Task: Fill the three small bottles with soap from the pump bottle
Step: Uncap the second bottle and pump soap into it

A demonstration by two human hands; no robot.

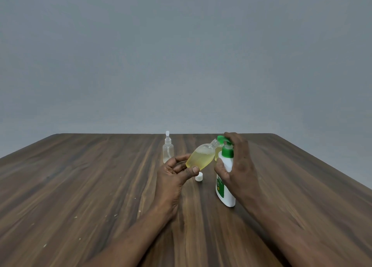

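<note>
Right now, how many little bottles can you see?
3. A small clear plastic bottle of yellow soap is tilted in the left hand. A clear spray-top bottle stands behind it. A yellowish bottle, mostly hidden, seems to peek from behind the white pump bottle.

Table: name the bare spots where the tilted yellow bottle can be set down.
Bare: the table left of the spray bottle and left hand, and right of the right hand. Crowded: the middle, around the white cap, pump bottle and tilted yellow bottle.
</note>
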